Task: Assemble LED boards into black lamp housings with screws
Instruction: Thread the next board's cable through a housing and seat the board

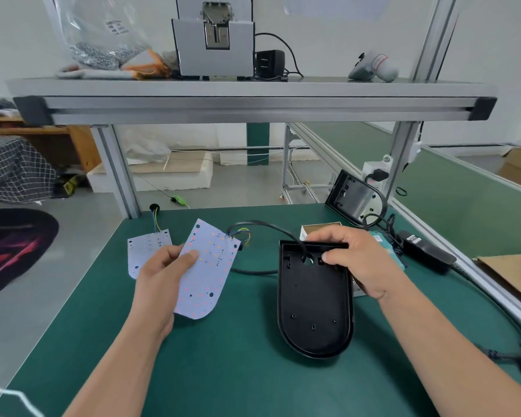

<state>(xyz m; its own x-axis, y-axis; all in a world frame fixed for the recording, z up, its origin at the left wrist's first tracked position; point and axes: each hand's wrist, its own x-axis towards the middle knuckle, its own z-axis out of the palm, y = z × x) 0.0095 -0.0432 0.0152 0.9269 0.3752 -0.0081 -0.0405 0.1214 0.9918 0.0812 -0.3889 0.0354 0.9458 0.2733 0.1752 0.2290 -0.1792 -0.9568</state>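
No board looks mounted yet. Mid-table, the right hand grips the empty housing by its far rim. The left hand pinches a board beside it. A second board lies behind, and another housing sits at the far-right corner.

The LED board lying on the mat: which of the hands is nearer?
Left. The left hand, holding a second board, overlaps the lying board; the right hand grips the black housing, well away.
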